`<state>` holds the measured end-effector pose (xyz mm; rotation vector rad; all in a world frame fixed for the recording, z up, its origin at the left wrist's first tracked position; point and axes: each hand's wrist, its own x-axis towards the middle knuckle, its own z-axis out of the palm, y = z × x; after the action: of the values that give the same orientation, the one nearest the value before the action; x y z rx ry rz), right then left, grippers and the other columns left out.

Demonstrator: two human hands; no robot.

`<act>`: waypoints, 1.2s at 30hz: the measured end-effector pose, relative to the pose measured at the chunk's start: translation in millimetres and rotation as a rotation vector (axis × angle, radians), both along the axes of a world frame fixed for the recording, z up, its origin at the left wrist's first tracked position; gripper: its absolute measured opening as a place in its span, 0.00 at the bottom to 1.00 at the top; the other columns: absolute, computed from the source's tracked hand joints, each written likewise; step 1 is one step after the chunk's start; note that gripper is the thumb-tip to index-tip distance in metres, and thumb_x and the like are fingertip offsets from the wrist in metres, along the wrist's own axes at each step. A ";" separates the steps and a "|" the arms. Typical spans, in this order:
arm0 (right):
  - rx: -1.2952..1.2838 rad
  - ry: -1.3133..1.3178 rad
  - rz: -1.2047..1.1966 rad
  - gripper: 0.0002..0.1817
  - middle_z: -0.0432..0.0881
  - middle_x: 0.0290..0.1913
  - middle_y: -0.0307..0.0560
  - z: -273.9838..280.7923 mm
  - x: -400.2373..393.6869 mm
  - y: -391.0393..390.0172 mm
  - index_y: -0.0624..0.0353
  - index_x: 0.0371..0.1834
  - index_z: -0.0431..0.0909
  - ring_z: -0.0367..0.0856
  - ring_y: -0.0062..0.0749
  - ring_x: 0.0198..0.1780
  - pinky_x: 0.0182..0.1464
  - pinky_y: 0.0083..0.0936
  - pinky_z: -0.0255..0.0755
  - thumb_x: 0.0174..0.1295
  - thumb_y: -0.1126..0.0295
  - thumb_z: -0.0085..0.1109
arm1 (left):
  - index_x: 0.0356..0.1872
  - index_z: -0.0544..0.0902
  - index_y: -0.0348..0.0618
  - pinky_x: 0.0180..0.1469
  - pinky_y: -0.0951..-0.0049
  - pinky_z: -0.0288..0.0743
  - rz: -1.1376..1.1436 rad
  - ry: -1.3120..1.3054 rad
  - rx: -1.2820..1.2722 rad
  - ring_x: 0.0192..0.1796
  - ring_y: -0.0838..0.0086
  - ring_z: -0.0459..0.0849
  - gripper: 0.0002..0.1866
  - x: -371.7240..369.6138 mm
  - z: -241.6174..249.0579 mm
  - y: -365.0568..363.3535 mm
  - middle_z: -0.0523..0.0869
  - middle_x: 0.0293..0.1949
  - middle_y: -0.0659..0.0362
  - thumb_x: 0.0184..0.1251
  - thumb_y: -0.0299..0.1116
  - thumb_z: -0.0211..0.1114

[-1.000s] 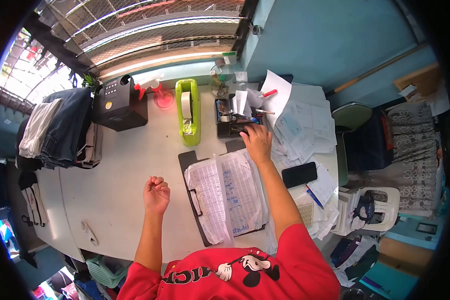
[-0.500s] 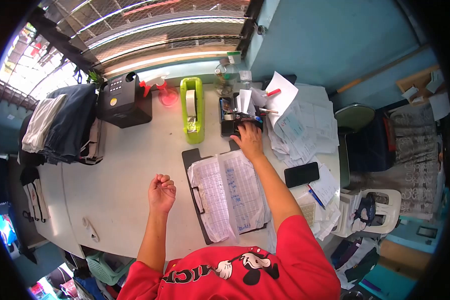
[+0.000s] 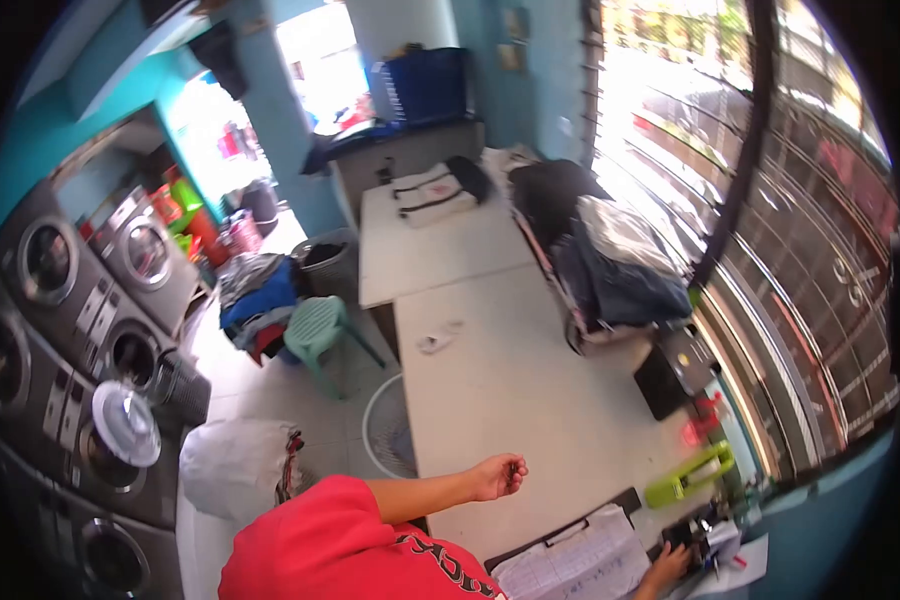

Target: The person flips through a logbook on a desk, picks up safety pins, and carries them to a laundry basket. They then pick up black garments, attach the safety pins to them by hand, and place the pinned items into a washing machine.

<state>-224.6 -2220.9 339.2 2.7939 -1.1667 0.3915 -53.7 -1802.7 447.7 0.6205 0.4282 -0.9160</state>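
Observation:
My left hand (image 3: 500, 477) is held over the white table with its fingers curled in; dark patches show between them, and I cannot make out whether they hold anything. At the lower right, my right hand (image 3: 670, 565) rests at the front of a black desk organizer (image 3: 682, 533), its fingers spread and touching it. Pens and paper slips stand in the organizer. Between the hands lies a black clipboard (image 3: 626, 500) with written sheets (image 3: 570, 562) on it. A lime green tape dispenser (image 3: 690, 474) stands beyond the clipboard.
On the table (image 3: 470, 380) are folded clothes (image 3: 620, 265), a black box (image 3: 675, 372), a red spray bottle (image 3: 705, 420) and a bag (image 3: 438, 192). Left of it stand a green stool (image 3: 320, 335), a laundry pile (image 3: 255, 300), a white sack (image 3: 235, 465) and several front-loading machines (image 3: 45, 260).
My view has swung far to the left, bringing the machines and doorway into sight. My right hand is still at the organizer, and my left hand stays curled over the table.

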 end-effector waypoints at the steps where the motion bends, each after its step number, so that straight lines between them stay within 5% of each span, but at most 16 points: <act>1: 0.032 0.062 0.023 0.21 0.73 0.48 0.52 30.0 5.0 11.4 0.56 0.45 0.73 0.71 0.45 0.48 0.48 0.38 0.66 0.57 0.52 0.47 | 0.23 0.71 0.50 0.28 0.82 0.73 0.027 -0.005 -0.019 0.22 0.85 0.72 0.09 -4.0 4.2 10.2 0.74 0.21 0.69 0.63 0.37 0.49; 2: 0.063 0.131 0.040 0.25 0.74 0.47 0.51 58.0 5.0 23.0 0.51 0.47 0.72 0.73 0.45 0.47 0.45 0.42 0.68 0.58 0.43 0.42 | 0.23 0.71 0.50 0.28 0.82 0.73 0.048 -0.005 -0.036 0.22 0.85 0.72 0.09 -9.0 7.2 19.5 0.74 0.21 0.69 0.62 0.37 0.49; 6: 0.034 0.062 0.109 0.25 0.74 0.46 0.51 50.4 2.5 16.6 0.53 0.44 0.73 0.74 0.45 0.44 0.42 0.39 0.70 0.58 0.44 0.44 | 0.23 0.71 0.51 0.28 0.82 0.73 0.145 -0.019 -0.015 0.22 0.85 0.73 0.09 -27.3 9.3 54.9 0.74 0.21 0.69 0.62 0.37 0.49; 7: -0.037 0.017 0.152 0.20 0.76 0.43 0.54 48.7 0.9 16.7 0.56 0.42 0.75 0.75 0.46 0.41 0.42 0.37 0.70 0.58 0.51 0.48 | 0.23 0.71 0.51 0.28 0.82 0.73 0.169 -0.012 0.002 0.22 0.85 0.73 0.09 -32.3 10.1 63.2 0.74 0.21 0.69 0.62 0.37 0.49; 19: -0.248 0.046 0.332 0.16 0.76 0.39 0.49 -3.3 -4.5 -23.8 0.56 0.38 0.73 0.76 0.37 0.38 0.38 0.29 0.70 0.56 0.55 0.51 | 0.23 0.71 0.51 0.27 0.81 0.73 0.321 0.001 0.008 0.22 0.85 0.73 0.09 -71.2 8.3 100.7 0.75 0.21 0.69 0.62 0.37 0.50; 21: 0.005 0.120 0.203 0.25 0.72 0.50 0.50 -27.5 -4.0 -33.7 0.57 0.50 0.68 0.74 0.39 0.46 0.45 0.34 0.69 0.55 0.50 0.51 | 0.23 0.71 0.51 0.27 0.81 0.73 0.323 0.010 0.016 0.22 0.85 0.73 0.09 -72.9 8.7 100.7 0.75 0.21 0.69 0.62 0.37 0.50; 36: 0.166 -0.306 0.528 0.18 0.76 0.42 0.55 -11.5 -6.0 -43.4 0.60 0.43 0.75 0.75 0.45 0.42 0.44 0.35 0.69 0.57 0.58 0.52 | 0.24 0.71 0.48 0.29 0.81 0.74 0.298 0.033 0.039 0.22 0.83 0.73 0.09 -74.7 9.8 91.9 0.74 0.22 0.67 0.63 0.36 0.49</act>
<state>-230.6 -2264.2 327.7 3.2519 -0.4871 0.8178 -128.4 -1710.8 457.5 0.5597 0.5526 -0.6359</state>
